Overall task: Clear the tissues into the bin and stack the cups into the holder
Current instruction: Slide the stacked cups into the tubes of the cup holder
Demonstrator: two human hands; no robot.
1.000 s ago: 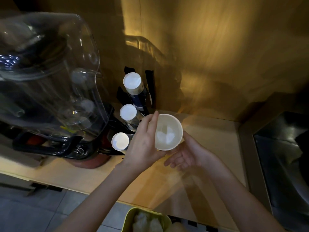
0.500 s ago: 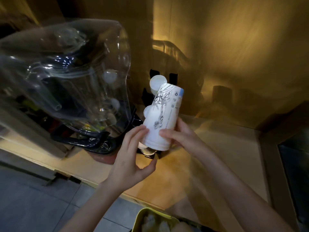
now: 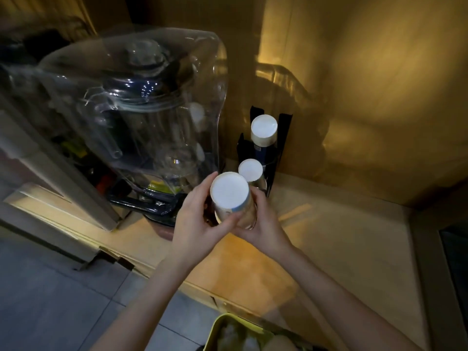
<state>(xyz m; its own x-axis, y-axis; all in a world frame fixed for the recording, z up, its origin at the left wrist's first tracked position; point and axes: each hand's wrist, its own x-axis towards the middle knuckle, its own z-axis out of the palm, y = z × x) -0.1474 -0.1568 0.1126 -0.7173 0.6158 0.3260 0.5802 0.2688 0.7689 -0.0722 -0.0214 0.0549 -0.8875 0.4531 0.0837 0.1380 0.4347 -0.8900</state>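
Observation:
An upside-down white paper cup (image 3: 229, 192) with a blue rim band sits between both my hands, its flat base facing me. My left hand (image 3: 195, 224) grips its left side and my right hand (image 3: 263, 224) holds its right side. The cup stands over the front slot of a black cup holder (image 3: 283, 138). Behind it two more inverted cup stacks rise from the holder: a middle one (image 3: 250, 170) and a taller rear one (image 3: 264, 129). At the bottom edge a yellow-green bin (image 3: 215, 333) holds crumpled tissues (image 3: 243, 338).
A large blender with a clear plastic cover (image 3: 141, 117) stands just left of the holder on the wooden counter (image 3: 342, 236). A wooden wall rises behind. A dark sink edge (image 3: 455, 262) shows at the far right. Grey floor tiles lie at the lower left.
The cup was open side up, then tilted on its side, and now stands upside down over the front slot. My left hand has closed onto it. The view moved closer.

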